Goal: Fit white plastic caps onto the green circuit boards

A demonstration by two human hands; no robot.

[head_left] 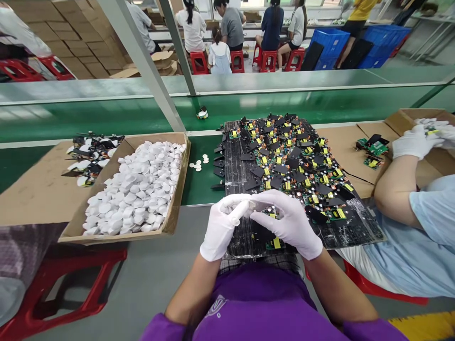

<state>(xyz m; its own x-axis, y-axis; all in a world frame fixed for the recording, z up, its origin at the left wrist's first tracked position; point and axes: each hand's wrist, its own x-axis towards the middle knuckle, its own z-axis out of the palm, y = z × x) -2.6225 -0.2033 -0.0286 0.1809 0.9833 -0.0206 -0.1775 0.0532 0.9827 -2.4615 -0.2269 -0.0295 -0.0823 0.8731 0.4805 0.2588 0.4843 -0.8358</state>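
Left hand (221, 226) and right hand (288, 220) pinch a small pale piece (252, 205) — above the near-left corner of the board (234, 173).

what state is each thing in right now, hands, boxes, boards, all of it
Left hand: gloved, fingers curled; anything held is unclear
Right hand: gloved, fingers bent toward the left hand; grip unclear
Cardboard box: open, heaped with white discs
Loose white discs: lying on the green surface
Black board: lying flat, largely covered
Circuit boards: crowded on the black board
Blue crates: stacked
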